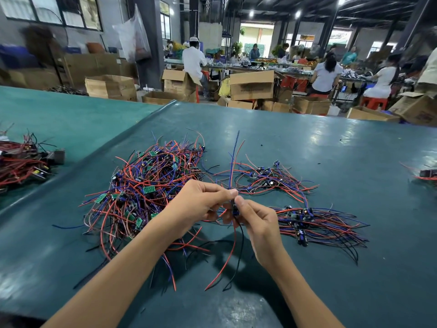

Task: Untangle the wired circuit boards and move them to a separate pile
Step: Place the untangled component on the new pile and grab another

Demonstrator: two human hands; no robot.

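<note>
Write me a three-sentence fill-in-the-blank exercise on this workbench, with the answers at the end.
The left hand and right hand together pinch one small ____ board. The large tangled pile lies to the ____ of both hands. Below the hands, a red wire and a ____ wire hang toward the table.
Missing words: circuit; left; black.

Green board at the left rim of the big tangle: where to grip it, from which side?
Probably pinch the green board across its edges, not its wires, coming from above on the left: it lies exposed at the rim of the tangled pile, which thickens to its right.
</note>
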